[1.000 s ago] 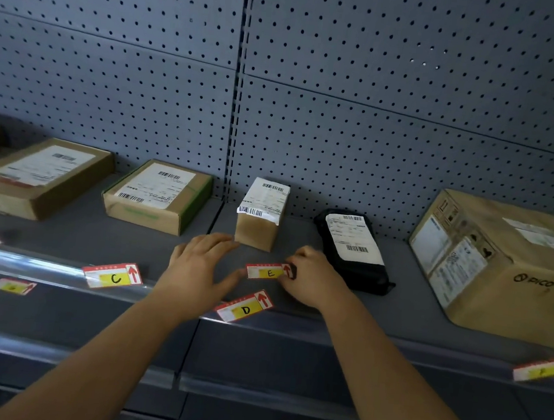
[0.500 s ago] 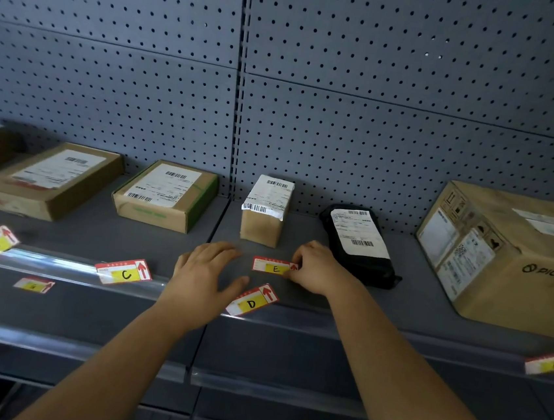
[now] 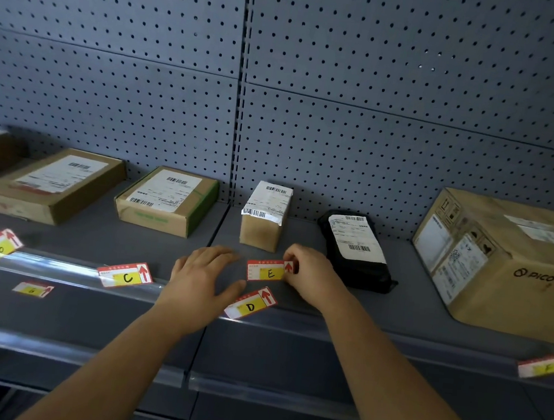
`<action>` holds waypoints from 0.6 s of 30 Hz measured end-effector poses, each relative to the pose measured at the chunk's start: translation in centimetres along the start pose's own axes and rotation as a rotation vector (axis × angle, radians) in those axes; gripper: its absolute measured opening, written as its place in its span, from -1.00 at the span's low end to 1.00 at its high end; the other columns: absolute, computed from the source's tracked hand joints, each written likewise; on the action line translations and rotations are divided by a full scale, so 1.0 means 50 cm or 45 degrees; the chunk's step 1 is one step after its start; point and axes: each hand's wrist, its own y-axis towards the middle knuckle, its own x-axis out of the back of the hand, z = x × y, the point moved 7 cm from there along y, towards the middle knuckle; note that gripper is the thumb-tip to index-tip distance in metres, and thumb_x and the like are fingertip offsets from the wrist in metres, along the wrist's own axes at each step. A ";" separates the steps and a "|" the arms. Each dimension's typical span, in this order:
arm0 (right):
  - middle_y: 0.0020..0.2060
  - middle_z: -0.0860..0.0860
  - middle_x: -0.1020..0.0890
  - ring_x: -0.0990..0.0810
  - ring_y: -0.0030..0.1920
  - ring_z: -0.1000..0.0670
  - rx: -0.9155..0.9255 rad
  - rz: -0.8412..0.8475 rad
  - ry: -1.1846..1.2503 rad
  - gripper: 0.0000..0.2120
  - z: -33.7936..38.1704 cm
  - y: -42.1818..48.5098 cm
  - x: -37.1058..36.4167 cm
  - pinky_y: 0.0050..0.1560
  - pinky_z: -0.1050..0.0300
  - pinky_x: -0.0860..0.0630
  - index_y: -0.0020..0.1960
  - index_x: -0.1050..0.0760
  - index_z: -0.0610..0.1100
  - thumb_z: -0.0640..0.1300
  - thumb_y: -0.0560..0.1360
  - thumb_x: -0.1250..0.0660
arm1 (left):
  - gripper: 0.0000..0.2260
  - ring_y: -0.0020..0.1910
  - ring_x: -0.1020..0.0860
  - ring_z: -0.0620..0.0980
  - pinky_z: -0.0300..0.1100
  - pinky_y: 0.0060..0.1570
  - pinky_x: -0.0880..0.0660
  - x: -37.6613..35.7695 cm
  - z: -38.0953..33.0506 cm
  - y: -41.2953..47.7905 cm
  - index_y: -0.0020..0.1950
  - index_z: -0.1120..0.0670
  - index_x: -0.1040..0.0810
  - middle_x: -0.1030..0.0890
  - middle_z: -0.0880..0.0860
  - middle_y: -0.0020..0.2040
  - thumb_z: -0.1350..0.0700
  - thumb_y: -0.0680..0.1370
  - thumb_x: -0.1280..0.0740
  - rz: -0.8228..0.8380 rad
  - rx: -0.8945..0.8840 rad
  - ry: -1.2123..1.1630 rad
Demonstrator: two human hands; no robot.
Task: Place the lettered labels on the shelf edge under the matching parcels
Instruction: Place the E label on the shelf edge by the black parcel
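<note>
Fingers (image 3: 292, 258) of the right hand (image 3: 313, 277) are pinching the E label (image 3: 266, 272), lying on the shelf beside the black parcel (image 3: 357, 249); left hand (image 3: 201, 280) is resting open. Next: seating it on the edge below that parcel.

At frame centre, the right hand (image 3: 313, 275) pinches the right end of the E label (image 3: 267, 271) on the grey shelf (image 3: 169, 249), in front of a small upright parcel (image 3: 264, 217). The left hand (image 3: 203, 280) lies flat and spread beside it, thumb near the D label (image 3: 251, 304) on the shelf edge; the C label (image 3: 125, 275) sits further left.

Dim, bluish light; wide-angle edge curvature
</note>
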 end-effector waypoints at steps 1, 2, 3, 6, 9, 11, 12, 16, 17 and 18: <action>-0.04 0.08 -0.55 -0.52 -0.03 0.06 0.012 -0.019 0.019 -0.84 0.001 -0.004 0.001 0.06 0.02 -0.51 0.03 -0.48 -0.02 -0.13 0.48 -0.38 | -0.45 0.33 -0.29 -0.09 -0.03 0.28 -0.17 0.004 -0.003 -0.001 0.31 -0.13 -0.39 -0.40 -0.13 0.33 -0.34 0.42 -0.05 -0.009 0.002 0.000; -0.03 0.08 -0.56 -0.52 -0.03 0.07 0.016 -0.037 0.040 -0.85 0.001 -0.008 0.002 0.05 0.05 -0.51 0.04 -0.50 -0.03 -0.14 0.49 -0.37 | -0.45 0.32 -0.29 -0.09 -0.03 0.27 -0.17 0.008 -0.006 -0.002 0.31 -0.12 -0.39 -0.40 -0.13 0.32 -0.34 0.42 -0.04 -0.016 0.004 0.001; -0.03 0.07 -0.56 -0.52 -0.03 0.08 0.017 -0.054 0.064 -0.86 0.001 -0.012 0.004 0.03 0.08 -0.52 0.05 -0.50 -0.03 -0.16 0.50 -0.36 | -0.44 0.32 -0.30 -0.09 -0.03 0.27 -0.17 0.011 -0.009 -0.004 0.31 -0.12 -0.40 -0.40 -0.13 0.32 -0.34 0.42 -0.04 -0.021 0.005 0.006; -0.04 0.06 -0.56 -0.52 -0.07 0.12 0.022 -0.106 0.156 -0.88 0.000 -0.026 0.009 -0.07 0.23 -0.50 0.03 -0.53 -0.05 -0.21 0.52 -0.32 | -0.46 0.32 -0.29 -0.10 -0.02 0.27 -0.18 0.019 -0.018 -0.013 0.31 -0.13 -0.39 -0.40 -0.13 0.32 -0.35 0.43 -0.05 -0.026 0.000 0.027; -0.06 0.07 -0.56 -0.52 -0.08 0.15 -0.001 -0.146 0.279 -0.89 -0.008 -0.042 0.018 -0.13 0.33 -0.44 0.00 -0.54 -0.04 -0.22 0.53 -0.32 | -0.48 0.34 -0.28 -0.10 -0.02 0.29 -0.18 0.026 -0.032 -0.024 0.32 -0.14 -0.37 -0.39 -0.13 0.33 -0.34 0.44 -0.07 -0.026 0.001 0.041; -0.06 0.08 -0.57 -0.53 -0.07 0.15 -0.023 -0.179 0.339 -0.89 -0.018 -0.055 0.027 -0.10 0.32 -0.44 0.00 -0.54 -0.05 -0.22 0.53 -0.32 | -0.43 0.34 -0.29 -0.09 -0.01 0.29 -0.18 0.033 -0.046 -0.033 0.33 -0.12 -0.38 -0.39 -0.11 0.33 -0.36 0.42 -0.03 -0.034 0.000 0.047; -0.08 0.09 -0.57 -0.53 -0.08 0.16 -0.030 -0.197 0.362 -0.89 -0.023 -0.063 0.033 -0.10 0.32 -0.45 0.00 -0.55 -0.05 -0.22 0.53 -0.32 | -0.41 0.34 -0.29 -0.08 -0.01 0.29 -0.18 0.036 -0.053 -0.038 0.33 -0.11 -0.38 -0.39 -0.10 0.34 -0.36 0.42 -0.01 -0.036 0.001 0.049; -0.10 0.13 -0.56 -0.53 -0.08 0.20 -0.053 -0.258 0.438 -0.88 -0.041 -0.097 0.055 -0.11 0.37 -0.46 0.01 -0.55 -0.05 -0.24 0.53 -0.33 | -0.43 0.34 -0.29 -0.06 -0.01 0.29 -0.19 0.038 -0.081 -0.061 0.33 -0.10 -0.37 -0.39 -0.10 0.35 -0.35 0.43 -0.04 -0.040 -0.015 0.056; -0.08 0.11 -0.57 -0.54 -0.07 0.19 -0.056 -0.280 0.443 -0.88 -0.045 -0.107 0.062 -0.09 0.36 -0.46 0.01 -0.55 -0.04 -0.24 0.53 -0.33 | -0.44 0.33 -0.30 -0.06 -0.01 0.28 -0.20 0.037 -0.091 -0.067 0.33 -0.10 -0.37 -0.39 -0.10 0.35 -0.34 0.44 -0.05 -0.038 -0.023 0.054; -0.07 0.09 -0.58 -0.54 -0.06 0.17 -0.062 -0.304 0.447 -0.87 -0.049 -0.119 0.070 -0.07 0.34 -0.48 0.00 -0.55 -0.04 -0.25 0.53 -0.33 | -0.44 0.33 -0.30 -0.06 -0.01 0.27 -0.21 0.036 -0.101 -0.075 0.33 -0.10 -0.38 -0.39 -0.10 0.34 -0.33 0.43 -0.05 -0.035 -0.036 0.048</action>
